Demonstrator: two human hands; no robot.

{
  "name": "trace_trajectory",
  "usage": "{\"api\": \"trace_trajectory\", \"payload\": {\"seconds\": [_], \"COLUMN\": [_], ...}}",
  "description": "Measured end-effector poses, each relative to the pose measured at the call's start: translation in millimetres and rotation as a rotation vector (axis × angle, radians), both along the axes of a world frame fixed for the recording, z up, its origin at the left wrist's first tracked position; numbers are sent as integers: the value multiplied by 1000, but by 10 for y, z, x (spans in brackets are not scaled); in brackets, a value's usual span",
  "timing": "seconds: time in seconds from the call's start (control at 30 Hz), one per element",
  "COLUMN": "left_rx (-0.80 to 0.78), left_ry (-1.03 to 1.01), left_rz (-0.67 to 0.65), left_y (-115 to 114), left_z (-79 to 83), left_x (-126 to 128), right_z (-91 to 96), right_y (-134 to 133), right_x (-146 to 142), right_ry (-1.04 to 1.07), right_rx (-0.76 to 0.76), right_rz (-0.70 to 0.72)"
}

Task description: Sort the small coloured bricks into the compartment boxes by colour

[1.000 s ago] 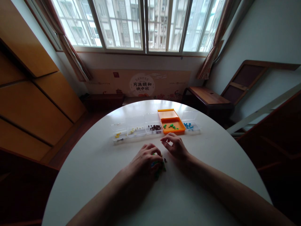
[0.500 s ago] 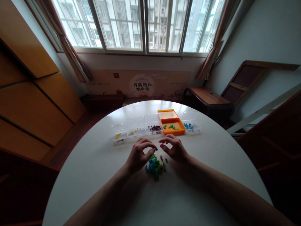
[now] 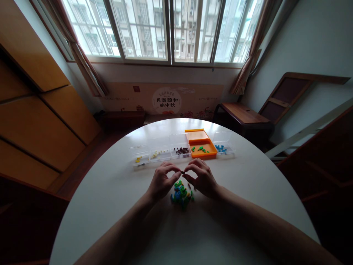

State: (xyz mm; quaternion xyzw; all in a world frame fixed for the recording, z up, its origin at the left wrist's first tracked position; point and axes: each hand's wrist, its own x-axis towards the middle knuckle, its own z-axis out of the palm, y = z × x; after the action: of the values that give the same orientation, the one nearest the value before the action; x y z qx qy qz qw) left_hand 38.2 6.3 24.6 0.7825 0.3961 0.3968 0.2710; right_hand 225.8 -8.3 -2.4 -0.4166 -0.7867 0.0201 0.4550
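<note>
My left hand (image 3: 161, 181) and my right hand (image 3: 200, 178) meet fingertip to fingertip above a small pile of mixed coloured pieces (image 3: 181, 193) on the white round table (image 3: 110, 198). Both hands pinch one small dark piece (image 3: 182, 172) between them. Beyond the hands stands a row of small boxes: a clear box with yellow pieces (image 3: 140, 156), a clear box with pale pieces (image 3: 160, 152), a clear box with dark pieces (image 3: 180, 149), an orange box with green pieces (image 3: 202, 147) and a clear box with blue pieces (image 3: 224, 147).
The table's far edge faces a wide window (image 3: 165, 29) with curtains. A wooden side table (image 3: 242, 114) stands at the right back, wooden cabinets (image 3: 41, 110) on the left. A loose dark piece (image 3: 189, 182) lies beside the pile.
My left hand lifted off the pile, uncovering it, and pinched a piece. My right hand moved left to meet it, so both now grip the small dark piece.
</note>
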Motion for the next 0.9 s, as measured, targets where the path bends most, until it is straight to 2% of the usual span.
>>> {"api": "trace_trajectory", "payload": {"seconds": [0.53,0.67,0.9], "left_rx": [-5,5,15], "left_ry": [88,88,93], "left_rz": [28,63,107], "left_y": [19,26,53], "left_z": [-12,-25,-62], "left_x": [-22,-41,-86], "right_z": [21,43,163], "right_y": [39,191,669], "right_x": [14,50,83], "right_ry": [-73,-65,-27], "right_rx": [6,-36,-135], "right_rz": [-12,-77,-220]}}
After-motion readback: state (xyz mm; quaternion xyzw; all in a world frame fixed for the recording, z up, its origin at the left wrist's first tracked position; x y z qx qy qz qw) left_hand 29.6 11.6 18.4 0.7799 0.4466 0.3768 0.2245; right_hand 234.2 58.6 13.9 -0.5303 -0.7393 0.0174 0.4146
